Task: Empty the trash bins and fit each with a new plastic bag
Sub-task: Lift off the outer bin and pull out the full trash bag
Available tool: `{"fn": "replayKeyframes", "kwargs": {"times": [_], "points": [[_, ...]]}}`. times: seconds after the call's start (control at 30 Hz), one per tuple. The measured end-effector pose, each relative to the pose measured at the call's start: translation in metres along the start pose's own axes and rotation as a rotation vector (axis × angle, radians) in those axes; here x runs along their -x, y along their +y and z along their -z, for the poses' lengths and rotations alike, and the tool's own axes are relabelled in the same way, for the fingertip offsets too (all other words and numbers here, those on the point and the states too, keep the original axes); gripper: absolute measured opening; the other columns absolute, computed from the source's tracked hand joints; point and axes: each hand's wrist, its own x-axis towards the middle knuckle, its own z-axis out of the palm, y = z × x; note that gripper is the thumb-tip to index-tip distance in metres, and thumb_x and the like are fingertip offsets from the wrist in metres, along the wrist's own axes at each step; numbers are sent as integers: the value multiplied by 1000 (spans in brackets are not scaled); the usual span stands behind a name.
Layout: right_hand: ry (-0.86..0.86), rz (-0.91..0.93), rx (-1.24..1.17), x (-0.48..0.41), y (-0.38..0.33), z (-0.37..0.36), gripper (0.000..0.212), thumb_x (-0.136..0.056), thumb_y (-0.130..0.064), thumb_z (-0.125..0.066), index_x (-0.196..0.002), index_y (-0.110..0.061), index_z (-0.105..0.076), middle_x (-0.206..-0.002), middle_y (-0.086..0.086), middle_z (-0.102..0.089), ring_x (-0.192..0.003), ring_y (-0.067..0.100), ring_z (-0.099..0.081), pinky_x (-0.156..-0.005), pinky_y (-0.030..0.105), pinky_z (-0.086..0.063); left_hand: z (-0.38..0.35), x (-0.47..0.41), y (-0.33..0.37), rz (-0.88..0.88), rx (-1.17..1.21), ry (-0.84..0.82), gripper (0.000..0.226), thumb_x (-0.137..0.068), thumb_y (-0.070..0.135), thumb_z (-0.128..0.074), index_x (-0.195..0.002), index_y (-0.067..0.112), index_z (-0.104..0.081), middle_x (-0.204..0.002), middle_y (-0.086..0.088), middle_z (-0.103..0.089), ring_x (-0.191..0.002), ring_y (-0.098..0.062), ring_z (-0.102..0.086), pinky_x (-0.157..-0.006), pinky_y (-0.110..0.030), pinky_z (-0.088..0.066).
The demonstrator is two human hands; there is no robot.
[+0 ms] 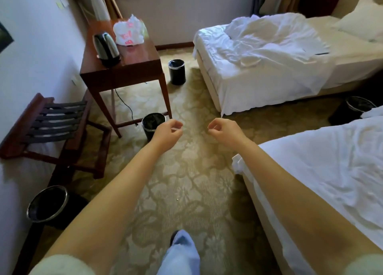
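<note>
Four black, round trash bins stand on the carpet [192, 177]. All are upright, so the long axis of each one is vertical and the open mouth points to the ceiling. The nearest bin [47, 204] is at the lower left, close to the wall, and has a shiny rim. The middle bin [151, 122] stands just beside the front leg of the wooden table [141, 55]; its right side is hidden behind the left hand. The far bin [176, 72] stands between the table and the foot of the far bed [259, 67]. The fourth bin [356, 108] is in shadow in the gap between the two beds, partly cut off by the near bed [321, 171]. The insides look only dark, and I cannot tell what is in them.

Both bare arms are stretched forward over the floor, almost parallel. The left hand [167, 132] and the right hand [222, 131] have the fingers loosely curled, the tips turned toward each other. They hold nothing and touch nothing.

On the table stand a metal kettle [106, 48] and a crumpled white plastic bag [129, 31] with red print. A dark cable [124, 102] hangs under the table. A wooden luggage rack [47, 125] with dark straps stands at the left wall. The carpet is beige with a pale flower pattern. Both beds carry wrinkled white sheets. At the bottom edge, one leg in light blue trousers [180, 254] shows.
</note>
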Motion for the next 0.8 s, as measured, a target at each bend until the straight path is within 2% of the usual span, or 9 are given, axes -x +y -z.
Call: {"fn": "replayKeyframes", "kwargs": {"times": [0.17,0.27,0.33,0.43,0.53,0.6,0.67,0.73,0.8], "points": [[42,-101,22,-102,-2,15,18,-95,-26,-57,-111,-21,-64,-98,-6,-63,-87,13,-63,-82,36,-57,-2,-137,7,-70,14,-94,23,-95,20,-54,-116,15,-61,-107,2,-62,-96,-13,-59,-66,-16,-44],[116,-178,40,-147,12,44,21,-95,-27,-55,-113,-20,-62,-99,-5,-62,-87,15,-63,-81,36,-58,-24,-214,34,-112,42,-127,23,-94,19,-54,-116,15,-61,-111,0,-63,-99,-15,-60,-71,-21,-49],[172,-247,81,-172,38,68,20,-94,-29,-54,-111,-23,-61,-98,-7,-61,-87,13,-62,-81,34,-58,-48,-256,58,-153,39,-196,24,-94,19,-54,-116,14,-62,-111,-1,-63,-99,-16,-60,-75,-25,-51],[263,-349,85,-202,86,103,16,-96,-30,-54,-111,-24,-58,-101,-7,-59,-90,12,-59,-76,24,-52,-89,-311,93,-217,18,-299,24,-95,17,-54,-118,12,-61,-110,1,-60,-99,-14,-58,-75,-21,-46],[315,-414,70,-242,134,140,17,-97,-30,-55,-112,-24,-58,-105,-6,-59,-92,12,-58,-70,18,-48,-136,-378,123,-268,-15,-400,26,-95,19,-53,-119,14,-60,-115,-1,-62,-100,-17,-60,-78,-28,-53],[347,-445,47,-273,165,170,18,-97,-30,-54,-113,-23,-58,-106,-6,-59,-93,12,-58,-74,20,-49,-168,-427,146,-284,-43,-448,24,-96,21,-52,-117,16,-61,-116,-1,-62,-100,-17,-60,-79,-28,-53],[373,-487,29,-307,192,207,19,-96,-30,-54,-114,-22,-58,-109,-4,-60,-96,15,-58,-79,26,-52,-196,-473,175,-295,-72,-469,20,-95,21,-53,-113,19,-62,-111,1,-63,-98,-15,-60,-76,-24,-47],[421,-519,0,-339,214,246,21,-96,-30,-53,-115,-22,-58,-110,-3,-60,-94,16,-58,-77,27,-52,-220,-514,211,-341,-103,-532,18,-95,21,-53,-111,21,-62,-107,4,-62,-95,-12,-58,-76,-22,-43],[475,-540,-23,-368,231,282,21,-96,-29,-53,-114,-21,-59,-107,-2,-60,-91,17,-59,-74,28,-52,-243,-554,245,-348,-70,-564,14,-95,22,-53,-107,25,-60,-103,4,-61,-81,-11,-56,-68,-21,-43]]}}
